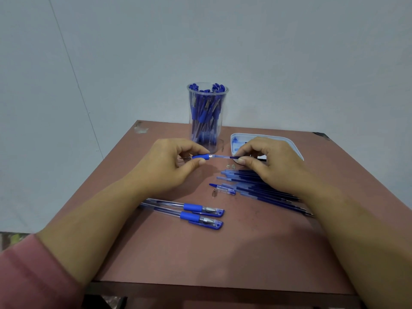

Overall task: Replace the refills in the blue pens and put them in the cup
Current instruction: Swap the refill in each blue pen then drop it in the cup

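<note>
My left hand (169, 161) pinches a pen barrel (200, 156) by its blue grip, held level above the table. My right hand (265, 162) grips a refill (225, 157) that sticks out of the barrel's open end. Behind them stands a clear cup (207, 117) packed with blue pens. Several loose refills (263, 188) lie fanned out under my right wrist. Two capped blue pens (196, 214) lie side by side near the table's middle. A loose cap (225, 188) and a small metal tip (214, 193) rest between them and the refills.
A white tray (296, 150) with blue bits sits at the back right, partly hidden by my right hand. Two tiny metal parts (230, 166) lie in front of it. The brown table (200, 253) ends close to me; a pale wall rises behind.
</note>
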`<act>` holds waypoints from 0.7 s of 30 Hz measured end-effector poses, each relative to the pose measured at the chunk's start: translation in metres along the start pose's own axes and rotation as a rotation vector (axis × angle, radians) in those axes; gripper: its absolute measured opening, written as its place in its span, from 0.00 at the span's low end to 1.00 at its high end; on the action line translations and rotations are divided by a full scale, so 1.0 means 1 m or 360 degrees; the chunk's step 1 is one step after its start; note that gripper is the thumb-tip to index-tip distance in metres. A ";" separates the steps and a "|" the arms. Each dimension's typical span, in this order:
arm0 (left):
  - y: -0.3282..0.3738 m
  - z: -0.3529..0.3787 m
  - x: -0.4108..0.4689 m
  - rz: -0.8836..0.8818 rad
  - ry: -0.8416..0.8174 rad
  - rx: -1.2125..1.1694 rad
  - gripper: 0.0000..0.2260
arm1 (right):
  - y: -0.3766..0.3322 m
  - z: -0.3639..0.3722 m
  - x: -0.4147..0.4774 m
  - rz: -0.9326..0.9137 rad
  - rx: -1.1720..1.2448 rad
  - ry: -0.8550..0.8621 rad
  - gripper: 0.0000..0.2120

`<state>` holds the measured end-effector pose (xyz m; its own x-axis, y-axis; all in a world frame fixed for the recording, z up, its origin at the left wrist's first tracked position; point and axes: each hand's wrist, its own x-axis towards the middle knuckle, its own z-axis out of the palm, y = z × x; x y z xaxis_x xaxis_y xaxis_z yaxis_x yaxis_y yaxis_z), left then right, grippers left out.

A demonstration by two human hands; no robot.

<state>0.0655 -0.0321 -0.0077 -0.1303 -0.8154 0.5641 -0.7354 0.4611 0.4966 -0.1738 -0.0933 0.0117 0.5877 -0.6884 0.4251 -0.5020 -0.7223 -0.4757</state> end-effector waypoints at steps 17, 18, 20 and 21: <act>0.000 0.003 0.000 0.0176 -0.0044 0.0232 0.07 | -0.005 -0.001 -0.001 -0.0036 -0.0248 -0.0024 0.10; 0.000 0.003 0.000 0.0177 -0.0037 0.0234 0.07 | -0.003 -0.004 -0.002 -0.0011 -0.0249 -0.0022 0.07; 0.000 0.004 0.000 0.0189 -0.0032 0.0235 0.07 | -0.004 -0.003 -0.003 0.0003 -0.0207 -0.0047 0.05; 0.000 0.004 0.000 0.0192 -0.0034 0.0235 0.07 | -0.006 0.000 -0.002 -0.0014 -0.0176 -0.0056 0.04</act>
<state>0.0623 -0.0339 -0.0103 -0.2365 -0.7651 0.5989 -0.8028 0.5011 0.3231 -0.1717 -0.0878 0.0134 0.6133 -0.6805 0.4010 -0.5625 -0.7327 -0.3831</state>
